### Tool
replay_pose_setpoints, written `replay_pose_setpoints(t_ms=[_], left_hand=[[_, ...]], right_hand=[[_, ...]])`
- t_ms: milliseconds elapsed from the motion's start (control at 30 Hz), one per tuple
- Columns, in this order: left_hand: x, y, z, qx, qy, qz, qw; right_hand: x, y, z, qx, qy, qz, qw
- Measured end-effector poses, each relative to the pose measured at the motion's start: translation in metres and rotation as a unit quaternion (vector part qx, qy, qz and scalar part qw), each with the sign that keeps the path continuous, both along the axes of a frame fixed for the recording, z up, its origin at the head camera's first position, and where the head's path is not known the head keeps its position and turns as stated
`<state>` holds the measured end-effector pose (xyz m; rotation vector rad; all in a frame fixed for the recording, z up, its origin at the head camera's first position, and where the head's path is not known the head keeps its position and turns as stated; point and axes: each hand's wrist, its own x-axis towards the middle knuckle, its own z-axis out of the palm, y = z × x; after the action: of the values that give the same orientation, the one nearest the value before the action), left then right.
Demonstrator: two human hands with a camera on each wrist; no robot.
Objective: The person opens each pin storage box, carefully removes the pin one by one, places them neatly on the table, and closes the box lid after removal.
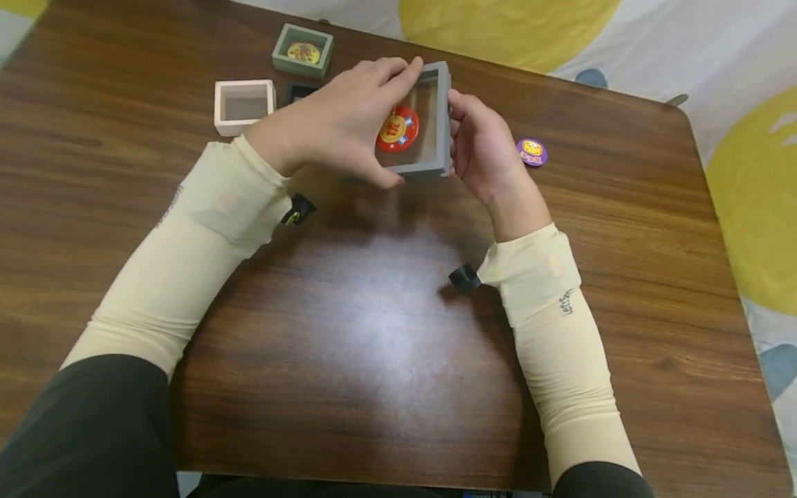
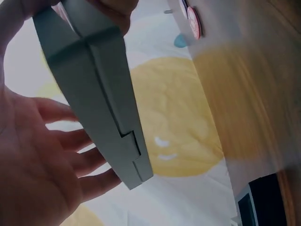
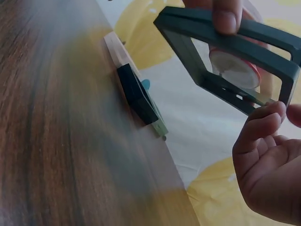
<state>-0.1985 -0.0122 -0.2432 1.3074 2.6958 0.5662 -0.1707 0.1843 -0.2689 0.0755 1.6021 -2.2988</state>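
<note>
A grey square display frame (image 1: 443, 121) with a clear window is held up above the table between both hands. Inside the window sits a red round badge (image 1: 398, 130) with a gold centre; its pale back shows in the right wrist view. My left hand (image 1: 349, 114) grips the frame from the left, thumb at the near edge and fingers at the far edge. At the frame's right side, my right hand (image 1: 488, 149) pinches the edge with curled fingertips. A seam runs along the frame's side (image 2: 94, 84); in the right wrist view its two halves look slightly apart at one corner.
At the back left stand a green box frame (image 1: 299, 68) with a yellow badge, a white box frame (image 1: 239, 128), and a dark box frame (image 1: 299, 93) partly hidden by my left hand. A purple round badge (image 1: 532, 152) lies right of my right hand. Patterned cloth hangs behind the table.
</note>
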Motion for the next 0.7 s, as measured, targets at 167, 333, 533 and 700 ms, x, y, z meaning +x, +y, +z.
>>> replay_pose_setpoints(t_ms=[167,333,533,700], left_hand=[[0.002,-0.002,0.003,-0.06,0.006,-0.009,0.9981],[0.004,-0.004,0.005,-0.084,0.003,-0.017,0.9963],[0.003,-0.004,0.004,-0.079,-0.005,-0.022,0.9967],[-0.001,-0.007,0.002,-0.059,-0.019,-0.017,0.9979]], right_hand=[[-0.002,-0.002,-0.006,0.105,0.006,-0.009,0.9944],[-0.004,-0.005,-0.012,0.186,0.012,-0.013,0.9825],[-0.005,-0.005,-0.013,0.2,0.018,-0.015,0.9796],[-0.007,-0.005,-0.015,0.224,0.015,-0.016,0.9743]])
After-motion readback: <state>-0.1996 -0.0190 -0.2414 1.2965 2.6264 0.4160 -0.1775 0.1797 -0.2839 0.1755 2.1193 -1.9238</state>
